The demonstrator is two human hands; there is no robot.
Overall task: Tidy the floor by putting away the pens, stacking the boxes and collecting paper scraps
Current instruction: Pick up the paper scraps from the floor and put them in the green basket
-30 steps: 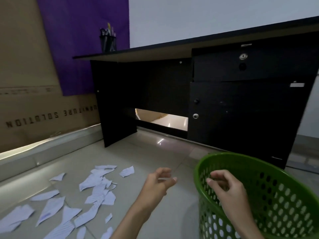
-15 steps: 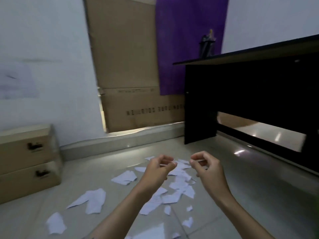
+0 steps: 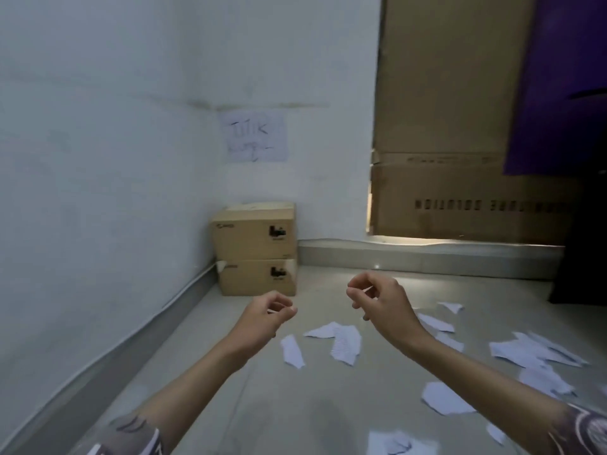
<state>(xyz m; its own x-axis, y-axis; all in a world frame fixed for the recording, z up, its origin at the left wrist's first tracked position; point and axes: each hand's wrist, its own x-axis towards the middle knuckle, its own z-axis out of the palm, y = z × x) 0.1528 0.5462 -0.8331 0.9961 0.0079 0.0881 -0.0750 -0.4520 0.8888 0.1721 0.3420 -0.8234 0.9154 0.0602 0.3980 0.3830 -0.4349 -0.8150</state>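
We hold both hands out in the air over the grey tiled floor (image 3: 230,382). Our left hand (image 3: 264,318) has its fingers curled in, thumb and fingertips meeting; a thin pale sliver shows between them, but we cannot tell whether it is a scrap of paper. Our right hand (image 3: 382,305) is curled the same way, thumb against forefinger, again with a faint pale edge at the pinch that we cannot make out for certain.

The torn paper scraps (image 3: 345,343) lie scattered on the floor, near and to the right of our hands: a few pieces just below and between our wrists, a thicker cluster (image 3: 532,354) further right, and more pieces (image 3: 443,399) close to us under the right forearm.

In the far corner two cardboard boxes (image 3: 254,247) stand stacked one on the other, against the white wall (image 3: 98,159). Above them a handwritten paper sign (image 3: 255,136) is stuck on the wall. To the far right a large flattened cardboard sheet (image 3: 453,126) leans upright, with a purple cloth (image 3: 565,77) hanging over its right part. A dark table (image 3: 581,257) edge shows at the far right.
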